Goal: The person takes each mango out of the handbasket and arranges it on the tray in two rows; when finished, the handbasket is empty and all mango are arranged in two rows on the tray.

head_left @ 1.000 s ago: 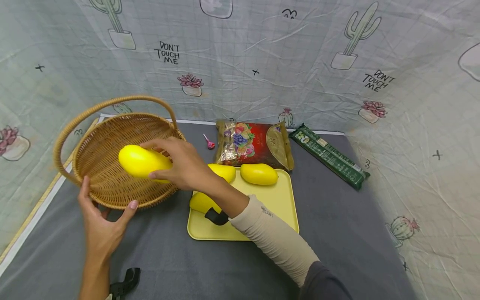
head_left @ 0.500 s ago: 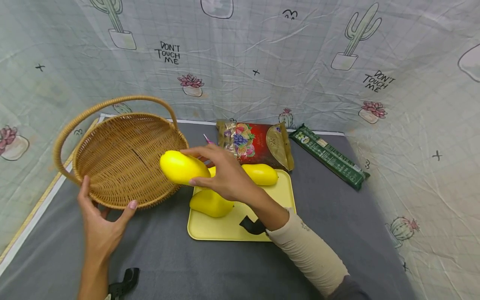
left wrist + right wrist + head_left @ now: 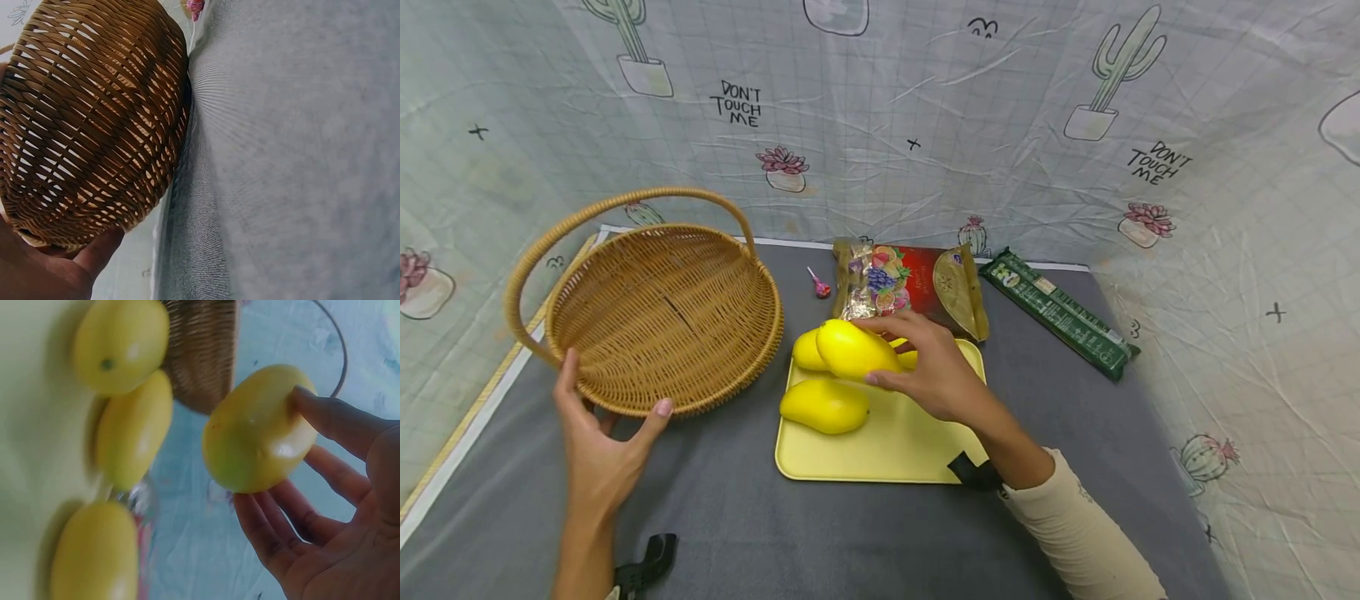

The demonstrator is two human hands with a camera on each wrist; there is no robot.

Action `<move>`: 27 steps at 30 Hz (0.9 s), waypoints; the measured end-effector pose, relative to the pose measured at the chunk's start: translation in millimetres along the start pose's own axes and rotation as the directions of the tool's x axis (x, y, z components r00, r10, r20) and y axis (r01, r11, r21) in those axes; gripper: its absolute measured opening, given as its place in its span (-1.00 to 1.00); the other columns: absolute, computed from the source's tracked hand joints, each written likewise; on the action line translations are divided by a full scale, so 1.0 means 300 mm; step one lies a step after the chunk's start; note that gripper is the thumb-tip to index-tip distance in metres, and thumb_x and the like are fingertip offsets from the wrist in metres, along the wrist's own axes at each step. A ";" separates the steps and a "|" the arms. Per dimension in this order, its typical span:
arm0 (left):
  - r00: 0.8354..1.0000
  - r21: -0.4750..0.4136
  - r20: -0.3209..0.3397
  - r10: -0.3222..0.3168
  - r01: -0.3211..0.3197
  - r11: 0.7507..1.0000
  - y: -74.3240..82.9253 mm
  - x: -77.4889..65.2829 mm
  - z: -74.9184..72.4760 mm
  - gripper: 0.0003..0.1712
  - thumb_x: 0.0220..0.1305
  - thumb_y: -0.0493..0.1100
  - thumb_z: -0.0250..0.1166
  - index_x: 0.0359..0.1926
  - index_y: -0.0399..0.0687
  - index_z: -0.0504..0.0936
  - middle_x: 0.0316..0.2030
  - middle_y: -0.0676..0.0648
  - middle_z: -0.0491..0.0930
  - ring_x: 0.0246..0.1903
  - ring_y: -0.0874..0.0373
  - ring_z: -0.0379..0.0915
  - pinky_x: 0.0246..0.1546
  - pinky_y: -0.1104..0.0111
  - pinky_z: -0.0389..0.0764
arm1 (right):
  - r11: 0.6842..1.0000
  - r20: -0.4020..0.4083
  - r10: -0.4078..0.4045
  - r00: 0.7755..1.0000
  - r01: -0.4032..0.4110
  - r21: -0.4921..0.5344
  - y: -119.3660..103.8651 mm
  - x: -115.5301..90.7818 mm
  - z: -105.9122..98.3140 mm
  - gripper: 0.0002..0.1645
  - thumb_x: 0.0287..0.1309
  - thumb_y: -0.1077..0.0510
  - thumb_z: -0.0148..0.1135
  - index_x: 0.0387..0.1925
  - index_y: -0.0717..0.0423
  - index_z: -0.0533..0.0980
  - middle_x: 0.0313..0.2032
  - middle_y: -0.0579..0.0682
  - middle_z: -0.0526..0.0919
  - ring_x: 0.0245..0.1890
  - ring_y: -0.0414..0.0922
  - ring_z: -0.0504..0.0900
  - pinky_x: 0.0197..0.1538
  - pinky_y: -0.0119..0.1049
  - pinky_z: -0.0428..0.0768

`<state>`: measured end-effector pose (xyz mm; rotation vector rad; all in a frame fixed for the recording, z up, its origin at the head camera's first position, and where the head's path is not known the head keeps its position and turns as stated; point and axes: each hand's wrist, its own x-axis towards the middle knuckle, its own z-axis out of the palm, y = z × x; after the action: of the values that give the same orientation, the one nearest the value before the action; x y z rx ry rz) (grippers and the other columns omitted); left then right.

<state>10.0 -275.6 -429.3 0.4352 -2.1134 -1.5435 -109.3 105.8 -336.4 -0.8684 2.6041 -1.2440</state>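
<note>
A yellow mango (image 3: 853,352) is in my right hand (image 3: 943,375), held between thumb and fingers above the pale yellow tray (image 3: 880,458). In the right wrist view the held mango (image 3: 259,428) appears apart from the others. One mango (image 3: 825,407) lies at the tray's left side; another (image 3: 807,350) behind it is partly covered by the held one. A third (image 3: 908,360) is mostly hidden by my right hand. My left hand (image 3: 606,450) grips the near rim of a wicker basket (image 3: 670,317), whose woven inside faces me.
Behind the tray lies a red and gold candy bag (image 3: 917,283), with a lollipop (image 3: 820,285) to its left. A long green packet (image 3: 1060,312) lies at the back right. Printed cloth (image 3: 880,150) hangs around the grey table (image 3: 737,517).
My right hand has carried the mango rightward, from over the basket to over the tray. My left hand and the basket have stayed in place.
</note>
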 end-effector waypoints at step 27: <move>0.999 0.063 0.006 -0.049 0.049 0.997 0.023 0.033 -0.022 0.19 0.31 -0.20 0.41 0.71 0.36 -0.15 0.69 0.05 -0.08 0.55 0.14 0.01 0.51 0.32 0.16 | 0.972 0.130 0.166 0.978 -0.139 -0.189 0.247 -0.177 -0.006 -0.24 0.19 0.13 0.58 0.43 -0.11 0.56 0.21 0.03 0.65 0.16 0.06 0.61 0.16 0.01 0.64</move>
<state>5.5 -283.9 -419.1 0.5078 -2.1768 -1.5105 -98.7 172.8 -397.4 -0.7374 2.6369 -0.8842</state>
